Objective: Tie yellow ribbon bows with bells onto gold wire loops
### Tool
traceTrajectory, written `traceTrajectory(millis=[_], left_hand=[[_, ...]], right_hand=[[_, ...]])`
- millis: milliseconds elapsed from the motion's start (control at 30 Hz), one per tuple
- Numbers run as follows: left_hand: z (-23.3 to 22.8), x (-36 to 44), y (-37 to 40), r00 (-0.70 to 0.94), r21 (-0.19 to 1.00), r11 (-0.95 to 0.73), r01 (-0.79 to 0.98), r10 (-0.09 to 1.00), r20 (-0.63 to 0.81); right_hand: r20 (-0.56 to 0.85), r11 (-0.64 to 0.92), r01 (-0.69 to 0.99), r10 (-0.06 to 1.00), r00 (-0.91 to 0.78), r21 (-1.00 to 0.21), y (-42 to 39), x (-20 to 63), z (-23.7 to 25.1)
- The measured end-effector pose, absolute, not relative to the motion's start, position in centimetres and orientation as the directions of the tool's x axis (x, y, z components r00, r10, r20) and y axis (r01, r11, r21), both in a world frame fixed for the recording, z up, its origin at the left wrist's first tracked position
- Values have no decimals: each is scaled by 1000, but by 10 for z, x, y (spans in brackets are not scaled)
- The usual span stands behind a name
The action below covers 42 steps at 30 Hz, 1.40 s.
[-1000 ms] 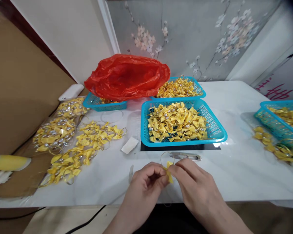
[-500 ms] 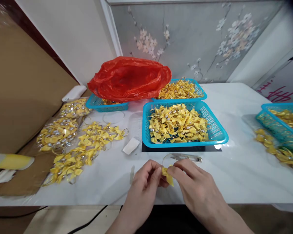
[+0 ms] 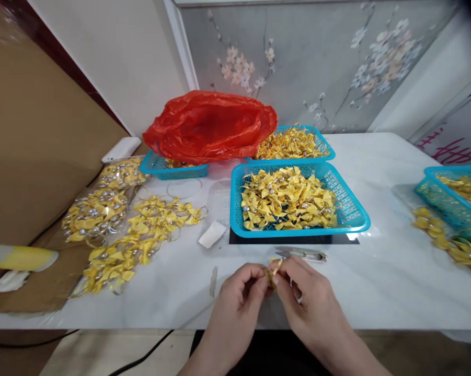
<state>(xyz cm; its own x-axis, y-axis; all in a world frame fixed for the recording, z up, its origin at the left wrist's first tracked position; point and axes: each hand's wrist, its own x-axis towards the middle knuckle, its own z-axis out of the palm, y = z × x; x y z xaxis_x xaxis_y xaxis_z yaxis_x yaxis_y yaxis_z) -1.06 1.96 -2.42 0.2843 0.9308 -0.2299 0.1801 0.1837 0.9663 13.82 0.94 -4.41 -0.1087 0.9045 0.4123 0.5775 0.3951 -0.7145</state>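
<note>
My left hand and my right hand meet over the near edge of the white table. Both pinch one small yellow bow between the fingertips. Most of the bow is hidden by the fingers. Just beyond the hands lie metal thread snips. Behind the snips stands a blue basket heaped with yellow bows.
A red plastic bag covers another blue basket at the back. A third basket sits behind the middle one, a fourth at the right edge. Strung yellow bows lie at the left, beside a white scrap.
The bow hung flat between my fingers before; now it is bunched up tight between both hands, which have closed in together. The thin ring above the bow no longer shows.
</note>
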Motion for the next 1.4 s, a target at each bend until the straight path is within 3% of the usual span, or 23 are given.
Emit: traceTrajectory(millis=[500,700,1033,1200,1400], left_hand=[[-32,-10,15,189,961,-33,275,982,-21],[-34,-7,18,93,972,24,234,995,-47],[-33,-7,18,94,980,75,186,991,-94],[-33,-6,19,110,987,89,131,988,-104],[-27,-4,15,209,972,234,-22,952,-224]], right_hand=[[440,430,651,883,-161,-626,8,137,-44],[415,425,651,892,-181,-629,6,137,-41],[415,433,631,890,-188,-643,5,139,-37],[409,419,600,898,-162,-682,7,139,-32],[290,281,349,957,-27,-894,11,141,-34]])
